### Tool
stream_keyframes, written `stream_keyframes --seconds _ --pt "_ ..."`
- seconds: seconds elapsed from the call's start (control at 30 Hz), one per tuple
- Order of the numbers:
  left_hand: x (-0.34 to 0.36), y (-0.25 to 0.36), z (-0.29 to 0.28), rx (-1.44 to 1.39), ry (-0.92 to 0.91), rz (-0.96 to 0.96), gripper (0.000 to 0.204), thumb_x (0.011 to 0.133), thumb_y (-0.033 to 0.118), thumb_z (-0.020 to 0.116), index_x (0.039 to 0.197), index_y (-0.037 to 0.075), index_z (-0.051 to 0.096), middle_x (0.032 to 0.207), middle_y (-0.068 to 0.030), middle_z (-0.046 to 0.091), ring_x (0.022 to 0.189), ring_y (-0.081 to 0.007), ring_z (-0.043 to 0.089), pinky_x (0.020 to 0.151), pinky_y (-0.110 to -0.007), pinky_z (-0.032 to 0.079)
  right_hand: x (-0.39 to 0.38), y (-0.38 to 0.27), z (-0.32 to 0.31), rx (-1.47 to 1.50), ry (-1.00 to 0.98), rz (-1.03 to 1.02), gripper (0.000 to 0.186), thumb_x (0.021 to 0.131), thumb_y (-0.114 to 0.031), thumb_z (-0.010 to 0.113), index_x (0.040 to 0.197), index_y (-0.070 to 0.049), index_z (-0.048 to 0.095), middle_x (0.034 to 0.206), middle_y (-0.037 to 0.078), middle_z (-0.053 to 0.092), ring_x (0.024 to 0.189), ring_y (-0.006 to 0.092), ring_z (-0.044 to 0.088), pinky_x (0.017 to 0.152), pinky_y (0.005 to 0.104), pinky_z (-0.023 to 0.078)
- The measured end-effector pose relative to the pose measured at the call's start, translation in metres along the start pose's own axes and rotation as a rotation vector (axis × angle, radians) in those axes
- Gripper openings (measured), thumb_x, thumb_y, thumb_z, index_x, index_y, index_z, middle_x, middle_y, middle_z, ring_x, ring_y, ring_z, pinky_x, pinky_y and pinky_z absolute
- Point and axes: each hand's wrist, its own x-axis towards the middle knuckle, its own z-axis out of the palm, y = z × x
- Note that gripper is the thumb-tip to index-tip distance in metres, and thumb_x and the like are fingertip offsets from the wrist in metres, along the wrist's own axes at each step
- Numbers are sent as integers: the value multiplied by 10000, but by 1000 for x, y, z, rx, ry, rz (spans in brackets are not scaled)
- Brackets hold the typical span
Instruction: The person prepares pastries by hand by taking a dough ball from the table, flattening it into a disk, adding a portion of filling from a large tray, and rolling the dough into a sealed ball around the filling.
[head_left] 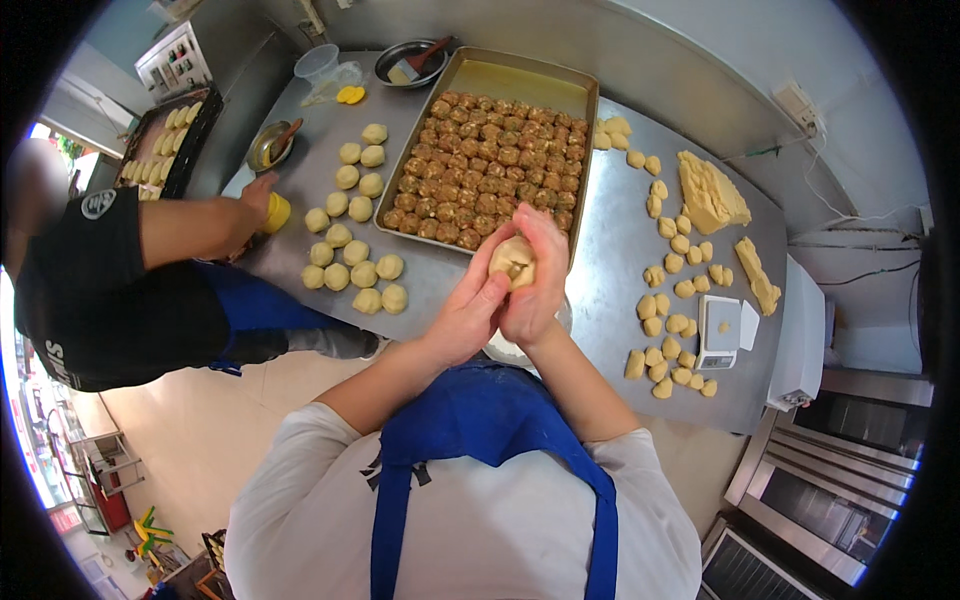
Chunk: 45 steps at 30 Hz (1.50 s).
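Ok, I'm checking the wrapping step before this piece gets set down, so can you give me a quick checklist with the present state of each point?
1. Both hands on the piece: ok. The left hand and right hand cup the pale round dough ball.
2. Dough closed over the brown filling: not ok, an opening shows on top.
3. Filling supply: ok. The long metal baking tray holds many brown filling balls.
4. Spot among the finished round dough balls on the steel table: ok, bare steel beside them.
5. Co-worker's hand: ok, it is at the table's far left edge, apart from them.
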Motion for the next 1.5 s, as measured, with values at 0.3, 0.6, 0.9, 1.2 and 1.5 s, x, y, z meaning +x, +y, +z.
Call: stream_keyframes --seconds 0.3,0.6,0.9,1.2,1.5 --pt "6 -2 -30 309 -18 -102 487 1001 300 537 1384 29 403 1347 -82 497 1257 -185 485 1059 -365 406 -8 9 -24 58 -287 -16 330 952 -229 381 917 -58 661 900 108 700 960 299 676 1043 517 370" --pt "22 -16 -49 -339 274 -271 476 1015 518 369 1258 139 524 1225 -53 592 1118 -193 592 930 -370 507 -39 32 -20 -252 -546 -215 291 936 -248 556 1159 -119 691 1228 64 652 1291 313 489 1148 501 190" --pt "24 -21 -85 -538 175 -326 291 1030 400 405 1102 169 566 1023 8 614 925 -139 627 800 -300 541 -43 45 -8 -166 -571 -96 318 885 -244 562 1154 -139 694 1357 203 523 1252 397 482 1050 475 370" --pt "3 -10 -90 -541 305 -348 541 1019 533 310 1284 100 496 1256 -60 572 1188 -203 549 1021 -376 444 -71 47 22 -94 -465 314 240 799 -145 630 1020 -60 667 1070 140 655 1009 335 612 995 430 415" --pt "-30 -22 -158 -330 233 -439 542 968 515 508 1347 128 492 1306 -66 544 1226 -207 514 1021 -417 438 -103 40 41 -337 -807 321 558 864 -396 617 1269 -25 517 1329 195 522 1265 323 465 1122 527 232"
